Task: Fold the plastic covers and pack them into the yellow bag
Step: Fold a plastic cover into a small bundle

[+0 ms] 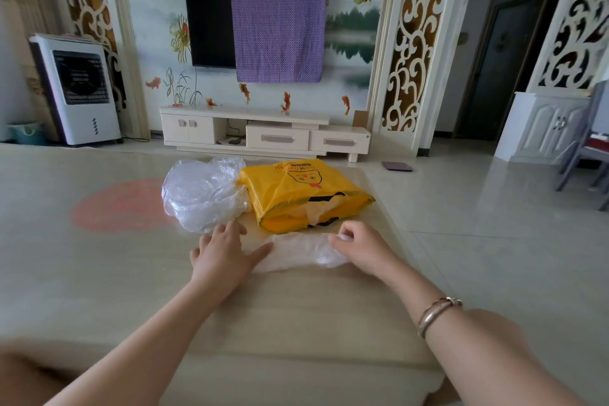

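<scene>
The cover [296,252] being folded lies as a flattened, see-through strip across the table [99,273], just below the middle of the frame and right in front of the yellow bag [296,194]. The left hand [224,257] presses flat on the strip's left end, fingers straight and spread. The right hand [359,242] has its fingers curled, pinching the bunched right end.

The step in hand looks like a fold along the strip. To do it well, the left palm should pin its end so the slippery film cannot slide, while the right hand carries its end over to meet the other, edges lined up. Then a flat stroke from the fold outward would push the trapped air out; otherwise the film will puff up again and take more room in the bag.

The bag's mouth faces the person, with some pale plastic already showing inside it. A loose pile [204,194] of clear covers sits left of centre, touching the bag's left side, not yet folded.
</scene>
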